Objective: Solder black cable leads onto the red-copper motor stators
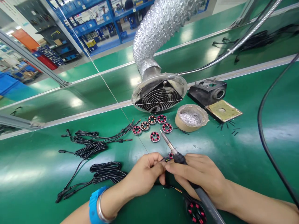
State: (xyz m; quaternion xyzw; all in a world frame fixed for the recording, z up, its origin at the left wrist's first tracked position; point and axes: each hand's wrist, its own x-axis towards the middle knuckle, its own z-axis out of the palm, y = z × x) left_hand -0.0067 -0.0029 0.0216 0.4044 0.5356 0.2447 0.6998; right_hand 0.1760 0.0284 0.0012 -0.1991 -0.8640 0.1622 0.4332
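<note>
My right hand (202, 174) is closed around a soldering iron (180, 158), whose bare tip points up and away over the bench. My left hand (149, 169) pinches a thin black cable (165, 159) close to the right fingertips. Just behind the iron, a small round coil part (170, 155) shows partly between the hands. Below them, a cable with red and yellow wire ends (176, 189) lies by another round part with red windings (196, 211). Several ring-shaped coil parts (154, 137) sit on the bench beyond the iron tip.
Bundled black cables (91, 147) lie at left. A round tub of silvery bits (191, 118) stands near a black iron stand (210, 90) with a yellow sponge (224, 110). A fume extractor hood (160, 96) hangs low on its foil duct (161, 31). A black cord (263, 133) loops at right.
</note>
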